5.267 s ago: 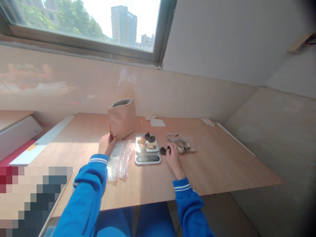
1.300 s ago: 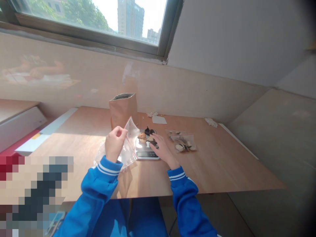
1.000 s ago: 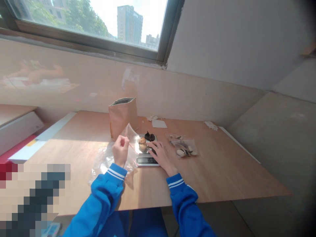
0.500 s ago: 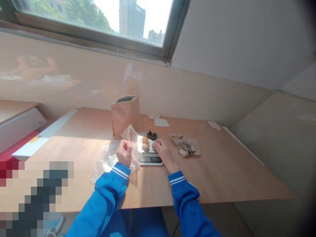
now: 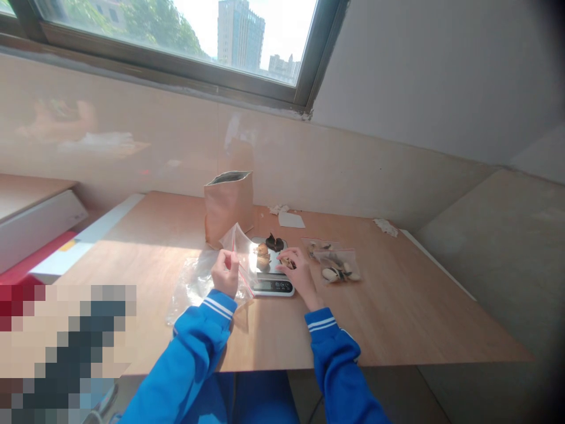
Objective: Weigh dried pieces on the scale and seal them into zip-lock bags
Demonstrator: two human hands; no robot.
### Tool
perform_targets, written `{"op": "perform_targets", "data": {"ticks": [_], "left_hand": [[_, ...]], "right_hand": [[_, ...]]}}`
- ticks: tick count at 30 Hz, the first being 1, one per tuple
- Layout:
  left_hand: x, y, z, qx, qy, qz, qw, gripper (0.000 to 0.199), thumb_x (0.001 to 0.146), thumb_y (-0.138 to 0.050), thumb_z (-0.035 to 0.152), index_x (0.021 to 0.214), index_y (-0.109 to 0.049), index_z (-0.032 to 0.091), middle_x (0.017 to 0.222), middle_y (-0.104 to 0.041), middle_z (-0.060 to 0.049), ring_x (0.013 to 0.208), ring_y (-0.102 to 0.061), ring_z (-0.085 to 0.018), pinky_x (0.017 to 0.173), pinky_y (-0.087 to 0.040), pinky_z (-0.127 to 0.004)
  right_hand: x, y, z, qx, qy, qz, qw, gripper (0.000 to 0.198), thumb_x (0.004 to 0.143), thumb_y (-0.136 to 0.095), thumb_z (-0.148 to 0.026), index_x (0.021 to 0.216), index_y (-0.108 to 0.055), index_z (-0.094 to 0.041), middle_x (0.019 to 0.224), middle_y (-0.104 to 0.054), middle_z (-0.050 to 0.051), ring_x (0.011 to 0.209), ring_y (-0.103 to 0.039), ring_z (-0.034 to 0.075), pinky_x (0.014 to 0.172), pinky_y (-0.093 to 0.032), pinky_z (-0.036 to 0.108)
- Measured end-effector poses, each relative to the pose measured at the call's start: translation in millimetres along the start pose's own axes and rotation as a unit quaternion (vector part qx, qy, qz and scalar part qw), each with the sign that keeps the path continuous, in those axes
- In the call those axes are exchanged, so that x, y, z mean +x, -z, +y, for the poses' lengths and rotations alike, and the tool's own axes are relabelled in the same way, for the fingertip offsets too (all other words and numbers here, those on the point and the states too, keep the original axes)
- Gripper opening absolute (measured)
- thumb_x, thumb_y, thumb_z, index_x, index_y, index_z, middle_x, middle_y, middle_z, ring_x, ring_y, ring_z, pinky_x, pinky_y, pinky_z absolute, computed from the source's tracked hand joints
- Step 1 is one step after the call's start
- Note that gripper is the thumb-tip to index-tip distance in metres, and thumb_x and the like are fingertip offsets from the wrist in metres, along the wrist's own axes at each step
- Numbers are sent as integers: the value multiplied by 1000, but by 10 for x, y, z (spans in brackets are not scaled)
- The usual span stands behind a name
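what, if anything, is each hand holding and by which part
The left hand pinches a clear bag by its red-lined edge. The right hand seems to hold a dried piece; exact grip too small to tell.

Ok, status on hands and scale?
Left hand: pinching clear plastic red-striped bag. Right hand: holding brownish dried pieces at white digital scale. In view, bag overlaps scale's left edge.

The person's left forearm [image 5: 196,337] slants forward and inward from the lower left; the right forearm [image 5: 336,353] angles in from the lower right. The left hand [image 5: 225,273] pinches with thumb and index finger, the rest curled in. The right hand [image 5: 301,274] bends its fingers leftward, opposite the thumb. The 2 hands are near each other, not touching.
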State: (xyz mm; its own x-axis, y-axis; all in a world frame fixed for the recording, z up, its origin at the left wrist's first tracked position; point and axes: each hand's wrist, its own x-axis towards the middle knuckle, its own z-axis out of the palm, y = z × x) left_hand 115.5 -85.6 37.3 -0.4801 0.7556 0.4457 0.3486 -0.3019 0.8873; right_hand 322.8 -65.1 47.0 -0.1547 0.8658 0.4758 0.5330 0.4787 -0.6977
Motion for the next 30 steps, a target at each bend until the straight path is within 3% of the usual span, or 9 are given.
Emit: {"op": "perform_targets", "data": {"ticks": [5,9,13,20,23,26,30], "left_hand": [[-9,-2,-27,-1,0,-8,1000,27,86,-47,37,65,-45,21,56,-42,5,55,-42,-11,59,-37,-24],[-10,13,26,6,0,-17,1000,27,86,-46,38,65,-45,21,56,-43,4,56,-42,-12,59,-37,-25],[-18,44,109,10,10,-23,1000,27,86,-43,39,64,-42,23,57,-44,2,58,-44,-14,61,-39,-27],[-70,57,65,18,14,-33,999,27,85,-41,41,64,-41,23,57,-45,1,57,-46,-15,60,-40,-28],[-80,46,46,9,22,-34,999,27,86,-41,40,65,-42,23,57,-45,2,57,-46,-15,59,-39,-28],[-77,34,61,-23,54,-30,998,28,88,-39,41,66,-41,23,56,-45,2,55,-45,-14,57,-38,-28],[-61,20,96,-53,79,-7,995,31,90,-38,44,67,-40,23,55,-45,3,53,-44,-14,56,-37,-28]], "right_hand": [[108,-8,-442,99,-63,51,992,25,81,-64,-45,83,-65,-20,85,-61,4,74,-56,16,68,-46,29],[223,-76,-870,175,-134,-33,975,29,84,-57,-48,90,-64,-20,66,-54,-3,53,-45,11,50,-38,23],[299,-141,-1094,96,-100,-81,987,25,81,-62,-43,90,-66,-20,65,-55,-3,53,-46,11,50,-35,23],[369,-241,-1154,26,-88,-105,990,25,84,-60,-39,96,-63,-18,54,-47,-6,50,-45,12,49,-33,23],[416,-311,-1175,52,-88,-102,990,29,83,-61,-38,103,-61,-17,60,-52,-5,55,-50,12,53,-39,23],[466,-352,-1143,81,-65,-91,990,34,85,-57,-40,112,-59,-19,85,-64,2,68,-58,14,63,-47,26],[482,-364,-883,31,-10,20,999,28,93,-43,-34,110,-61,-21,109,-62,9,86,-60,17,76,-51,31]]}}
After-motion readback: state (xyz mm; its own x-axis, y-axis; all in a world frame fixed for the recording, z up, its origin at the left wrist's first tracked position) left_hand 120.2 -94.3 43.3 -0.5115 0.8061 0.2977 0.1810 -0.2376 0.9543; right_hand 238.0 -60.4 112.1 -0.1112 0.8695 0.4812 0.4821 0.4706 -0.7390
